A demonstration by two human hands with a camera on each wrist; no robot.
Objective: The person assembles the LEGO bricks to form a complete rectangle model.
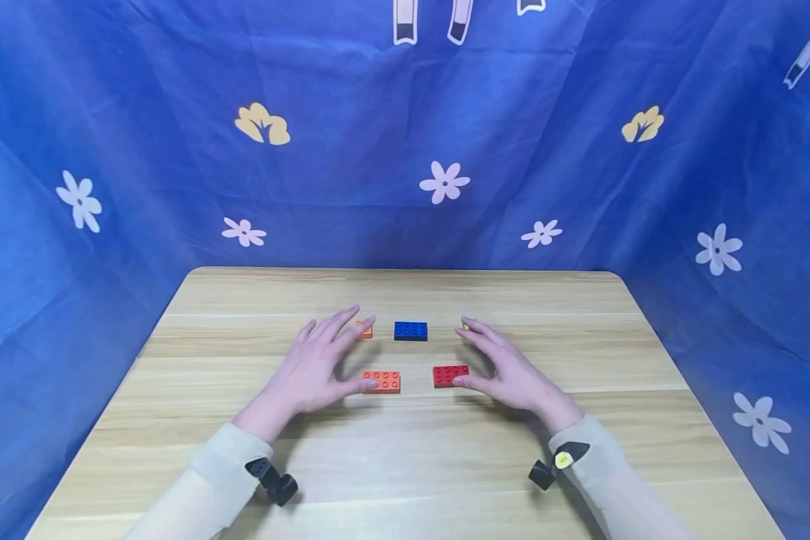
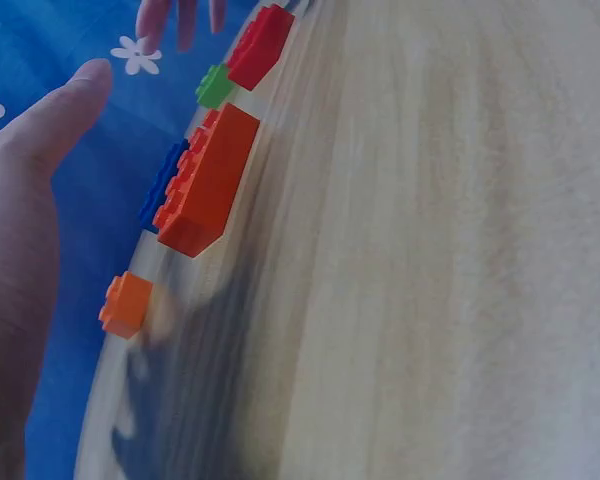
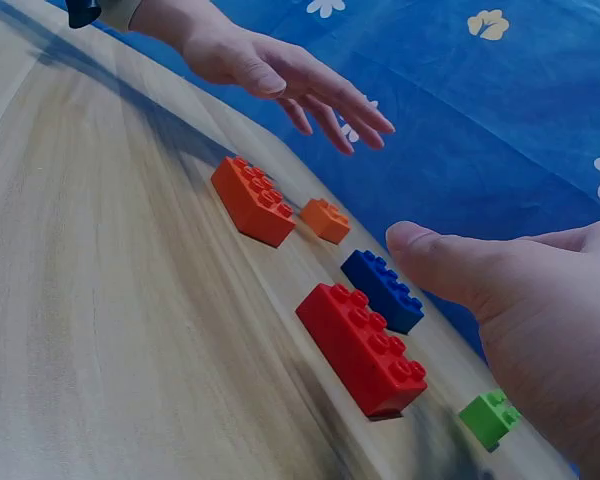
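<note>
My left hand hovers with spread fingers over the left side of a group of toy bricks. Beneath its thumb lies a long orange-red brick; a small orange brick sits by its fingertips, partly hidden in the head view. My right hand is likewise spread and holds nothing. Its thumb is above a long red brick. A small green brick lies beside that hand, mostly covered by fingers in the head view. Between the hands, farther back, is a long blue brick.
The bricks lie apart, studs up, on a wood-grain table with rounded far corners. A blue cloth with flower prints hangs behind it and along both sides. Each wrist wears a small black camera.
</note>
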